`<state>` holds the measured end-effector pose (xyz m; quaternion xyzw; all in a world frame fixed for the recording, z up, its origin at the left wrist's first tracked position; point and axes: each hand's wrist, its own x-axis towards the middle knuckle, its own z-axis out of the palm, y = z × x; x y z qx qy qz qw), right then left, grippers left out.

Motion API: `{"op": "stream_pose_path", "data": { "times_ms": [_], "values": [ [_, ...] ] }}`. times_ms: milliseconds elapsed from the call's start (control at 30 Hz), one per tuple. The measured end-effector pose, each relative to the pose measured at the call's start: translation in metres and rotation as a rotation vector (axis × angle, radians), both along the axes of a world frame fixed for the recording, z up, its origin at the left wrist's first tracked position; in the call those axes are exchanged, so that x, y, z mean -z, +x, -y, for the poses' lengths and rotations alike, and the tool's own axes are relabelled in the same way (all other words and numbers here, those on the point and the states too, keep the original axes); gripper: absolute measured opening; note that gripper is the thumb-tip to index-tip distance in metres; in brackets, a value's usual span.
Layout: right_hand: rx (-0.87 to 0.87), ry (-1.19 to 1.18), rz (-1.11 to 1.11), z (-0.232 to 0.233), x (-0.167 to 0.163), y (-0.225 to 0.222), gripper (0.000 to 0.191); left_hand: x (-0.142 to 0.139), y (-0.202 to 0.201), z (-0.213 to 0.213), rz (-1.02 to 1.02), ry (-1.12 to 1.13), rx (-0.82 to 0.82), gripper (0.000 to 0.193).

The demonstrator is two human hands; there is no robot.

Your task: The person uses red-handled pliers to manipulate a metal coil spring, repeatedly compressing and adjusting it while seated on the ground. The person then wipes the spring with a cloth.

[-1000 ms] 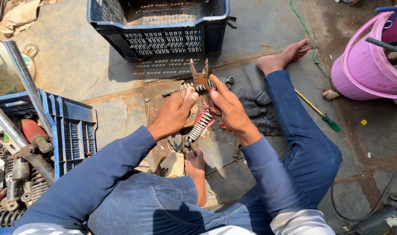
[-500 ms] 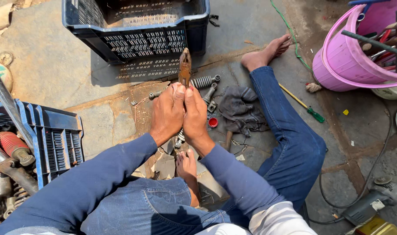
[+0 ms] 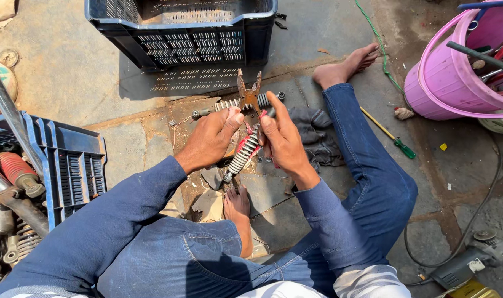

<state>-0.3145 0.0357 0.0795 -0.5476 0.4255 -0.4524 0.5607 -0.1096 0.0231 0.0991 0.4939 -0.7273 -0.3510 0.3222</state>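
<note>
I sit on the ground with a shock absorber [image 3: 245, 153] held between both hands; it has a silver coil spring and a red part. My left hand [image 3: 210, 137] grips its left side and my right hand [image 3: 282, 138] grips its right side. A rusty forked bracket [image 3: 249, 92] sticks up at the top end of the part, above my fingers. Another shock absorber [image 3: 224, 105] lies on the ground just behind my hands. My bare foot [image 3: 237, 204] rests below the held part.
A dark blue plastic crate [image 3: 185, 30] stands ahead. A blue crate [image 3: 69, 165] of shock absorbers [image 3: 17, 171] is at left. A pink bucket [image 3: 455, 72] of tools stands at right, with a green-handled screwdriver [image 3: 389, 135], a dark rag [image 3: 315, 132] and an angle grinder [image 3: 466, 259] nearby.
My hands, pressed close together over the part half a second ago, have spread apart. The coil spring shows between them again and the forked bracket sits lower against my fingers.
</note>
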Motion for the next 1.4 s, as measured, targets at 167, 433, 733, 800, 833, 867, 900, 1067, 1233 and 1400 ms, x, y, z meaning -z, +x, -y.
{"op": "stream_pose_path", "data": {
  "times_ms": [167,433,733,800,833,867,900,1067,1233,1400],
  "values": [
    [0.264,-0.764,-0.712,-0.012,-0.003,-0.005,0.063,-0.010,0.006,-0.002,0.001,0.138,0.031,0.044],
    [0.120,-0.825,-0.837,-0.003,-0.021,-0.009,0.072,-0.012,0.008,-0.004,0.002,0.182,0.066,0.045],
    [0.094,-0.824,-0.800,0.004,-0.037,-0.016,0.075,-0.007,0.016,-0.002,-0.048,0.208,0.115,0.052],
    [0.103,-0.816,-0.776,0.004,-0.038,-0.018,0.075,-0.008,0.016,-0.003,-0.088,0.170,0.113,0.050],
    [0.102,-0.811,-0.790,0.003,-0.038,-0.018,0.074,-0.009,0.015,-0.003,-0.090,0.201,0.115,0.050],
    [0.101,-0.805,-0.804,0.003,-0.038,-0.019,0.072,-0.009,0.015,-0.004,-0.091,0.234,0.120,0.049],
    [0.102,-0.800,-0.787,0.002,-0.039,-0.019,0.072,-0.010,0.015,-0.005,-0.089,0.267,0.128,0.049],
    [0.103,-0.800,-0.783,0.001,-0.037,-0.019,0.075,-0.011,0.016,-0.005,-0.132,0.312,0.143,0.050],
    [0.110,-0.814,-0.789,0.001,-0.036,-0.022,0.075,-0.012,0.016,-0.004,-0.157,0.242,0.175,0.049],
    [0.156,-0.808,-0.750,-0.001,-0.036,-0.021,0.082,-0.015,0.014,-0.006,-0.159,0.226,0.186,0.050]
  ]
}}
